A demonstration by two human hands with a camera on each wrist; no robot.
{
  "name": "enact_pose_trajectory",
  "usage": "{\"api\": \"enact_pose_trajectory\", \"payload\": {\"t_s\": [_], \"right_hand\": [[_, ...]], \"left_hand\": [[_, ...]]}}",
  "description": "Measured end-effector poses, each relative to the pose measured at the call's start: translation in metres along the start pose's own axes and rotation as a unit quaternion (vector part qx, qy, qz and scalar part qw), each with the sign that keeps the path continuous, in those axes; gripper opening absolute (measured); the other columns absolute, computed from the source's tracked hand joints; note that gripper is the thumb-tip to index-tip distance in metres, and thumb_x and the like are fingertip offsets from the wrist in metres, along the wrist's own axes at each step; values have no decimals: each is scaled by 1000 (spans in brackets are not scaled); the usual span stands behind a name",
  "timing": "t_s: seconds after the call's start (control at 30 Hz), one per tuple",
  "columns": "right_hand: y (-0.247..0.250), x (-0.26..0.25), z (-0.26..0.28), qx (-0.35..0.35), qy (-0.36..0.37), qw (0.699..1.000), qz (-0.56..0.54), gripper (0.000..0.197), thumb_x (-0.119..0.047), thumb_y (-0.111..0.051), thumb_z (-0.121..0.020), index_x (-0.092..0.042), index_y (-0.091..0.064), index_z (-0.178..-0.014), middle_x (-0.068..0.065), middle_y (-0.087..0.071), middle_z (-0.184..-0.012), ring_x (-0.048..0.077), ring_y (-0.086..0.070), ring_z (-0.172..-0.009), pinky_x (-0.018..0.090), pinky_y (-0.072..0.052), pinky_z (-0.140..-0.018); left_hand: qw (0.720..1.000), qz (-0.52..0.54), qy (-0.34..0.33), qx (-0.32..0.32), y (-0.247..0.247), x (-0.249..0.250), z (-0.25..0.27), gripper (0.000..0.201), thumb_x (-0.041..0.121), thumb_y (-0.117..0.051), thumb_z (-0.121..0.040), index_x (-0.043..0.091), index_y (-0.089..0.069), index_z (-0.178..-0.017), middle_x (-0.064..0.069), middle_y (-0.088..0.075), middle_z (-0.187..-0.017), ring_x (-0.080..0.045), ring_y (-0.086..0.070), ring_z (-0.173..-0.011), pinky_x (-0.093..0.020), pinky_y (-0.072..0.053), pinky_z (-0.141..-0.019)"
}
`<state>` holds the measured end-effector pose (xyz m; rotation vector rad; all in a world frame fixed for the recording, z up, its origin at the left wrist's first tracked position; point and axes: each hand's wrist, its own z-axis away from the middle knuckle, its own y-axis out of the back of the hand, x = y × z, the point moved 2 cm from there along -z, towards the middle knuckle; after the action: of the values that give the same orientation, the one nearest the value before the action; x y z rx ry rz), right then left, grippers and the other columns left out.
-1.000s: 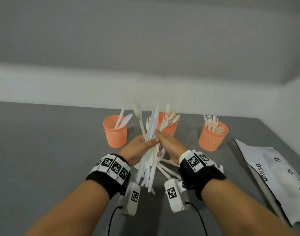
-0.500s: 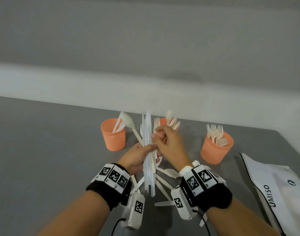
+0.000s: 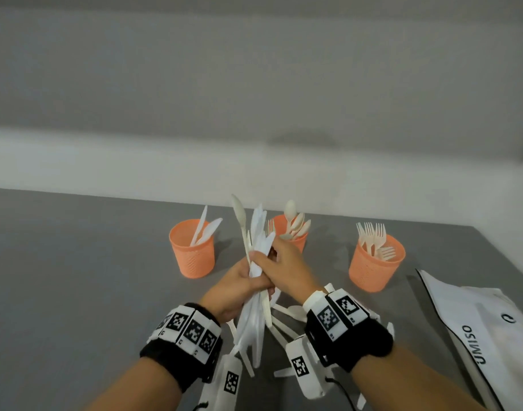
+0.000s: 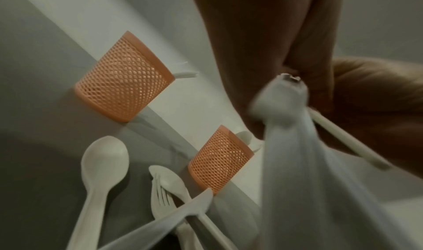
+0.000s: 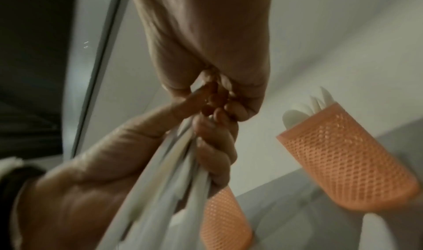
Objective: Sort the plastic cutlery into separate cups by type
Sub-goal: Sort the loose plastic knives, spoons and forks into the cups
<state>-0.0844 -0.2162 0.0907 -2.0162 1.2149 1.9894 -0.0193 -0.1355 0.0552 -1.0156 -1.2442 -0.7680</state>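
Note:
My left hand (image 3: pixel 244 287) grips an upright bundle of white plastic cutlery (image 3: pixel 255 318) by its middle, above the table. My right hand (image 3: pixel 264 258) curls round the same bundle just above the left; in the right wrist view its fingers (image 5: pixel 225 107) wrap the handles. Which pieces it holds is hidden. Three orange mesh cups stand behind: the left cup (image 3: pixel 192 250) holds knives, the middle cup (image 3: pixel 284 225) spoons, the right cup (image 3: pixel 372 268) forks. Loose cutlery (image 3: pixel 286 321) lies on the table under my hands, among it a spoon (image 4: pixel 103 163) and a fork (image 4: pixel 160 201).
A white printed bag (image 3: pixel 488 327) lies at the table's right edge. The grey table (image 3: pixel 76 277) meets a pale wall behind the cups. The left and middle cups (image 4: pixel 123 76) (image 4: pixel 219 160) stand close beyond the loose pieces.
The bundle has swung from leaning right to nearly upright. My right hand has gone from touching its upper part with the fingertips to wrapping round it just above the left hand.

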Motion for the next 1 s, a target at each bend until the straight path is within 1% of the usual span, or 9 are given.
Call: {"api": "enact_pose_trajectory", "payload": {"t_s": [0.1, 0.23, 0.33, 0.47, 0.63, 0.73, 0.83, 0.9, 1.0], "right_hand": [[-5, -1, -5, -22, -52, 994, -91, 21, -22, -54, -91, -5, -57, -103, 13, -66, -89, 27, -65, -78, 37, -54, -68], [-13, -3, -8, -22, -59, 984, -167, 21, -20, -48, -95, -3, -53, -107, 7, -59, -77, 22, -58, -63, 29, -48, -52], [-21, -5, -9, -10, -56, 979, -198, 21, -19, -43, -97, -9, -54, -111, 4, -64, -91, 15, -63, -79, 23, -51, -67], [-26, -14, -14, -9, -47, 979, -197, 23, -18, -41, -98, -17, -58, -112, 4, -66, -111, 12, -63, -103, 25, -48, -92], [-34, -13, -18, 0, -77, 978, -196, 28, -16, -36, -99, -6, -59, -112, 18, -67, -109, 23, -65, -94, 28, -53, -79], [-42, -13, -22, 11, -85, 974, -210, 29, -14, -33, -99, -4, -58, -113, 18, -67, -108, 28, -65, -98, 30, -53, -82], [-47, -17, -25, 2, -91, 962, -257, 31, -13, -31, -100, -14, -61, -106, 8, -69, -102, 23, -66, -96, 33, -52, -87], [-48, -20, -28, -7, -102, 952, -289, 30, -14, -31, -100, -18, -60, -101, 5, -68, -94, 21, -66, -88, 37, -52, -88], [-45, -23, -38, 18, -145, 919, -365, 20, -16, -35, -100, -5, -50, -106, 9, -62, -77, 23, -63, -72, 41, -53, -82]], "left_hand": [[999, 32, 12, -15, 11, 0, 4, 20, 17, -64, -84, 5, -59, -100, -13, -61, -78, -19, -60, -69, -27, -52, -66], [998, 60, 25, 7, 22, 6, 8, 33, 35, -42, -92, 5, -58, -92, -6, -59, -65, -13, -56, -55, -23, -50, -54], [998, 65, 7, 23, 25, 12, 7, 33, 31, -40, -96, 7, -54, -115, 3, -67, -74, -9, -63, -65, -22, -51, -61], [995, 90, -2, 43, 32, 18, 9, 36, 30, -36, -99, 14, -55, -125, -5, -69, -112, -17, -65, -105, -31, -51, -92], [991, 82, -13, 101, 43, 24, 7, 30, 18, -41, -98, 2, -58, -117, -4, -72, -86, -12, -70, -73, -20, -54, -61], [990, 53, -30, 131, 50, 23, 8, 26, 16, -43, -98, 3, -62, -108, -4, -73, -82, -12, -70, -73, -20, -53, -59], [989, 50, -50, 133, 57, 26, 11, 23, 13, -43, -97, 8, -64, -106, -6, -73, -94, -18, -70, -87, -24, -56, -72], [988, 40, -52, 139, 64, 28, 13, 20, 13, -44, -97, 9, -64, -98, -1, -73, -81, -14, -70, -75, -25, -55, -70], [983, 44, -50, 171, 81, 31, 15, 15, 14, -46, -96, 5, -58, -95, -3, -60, -66, -13, -53, -55, -23, -47, -55]]}}
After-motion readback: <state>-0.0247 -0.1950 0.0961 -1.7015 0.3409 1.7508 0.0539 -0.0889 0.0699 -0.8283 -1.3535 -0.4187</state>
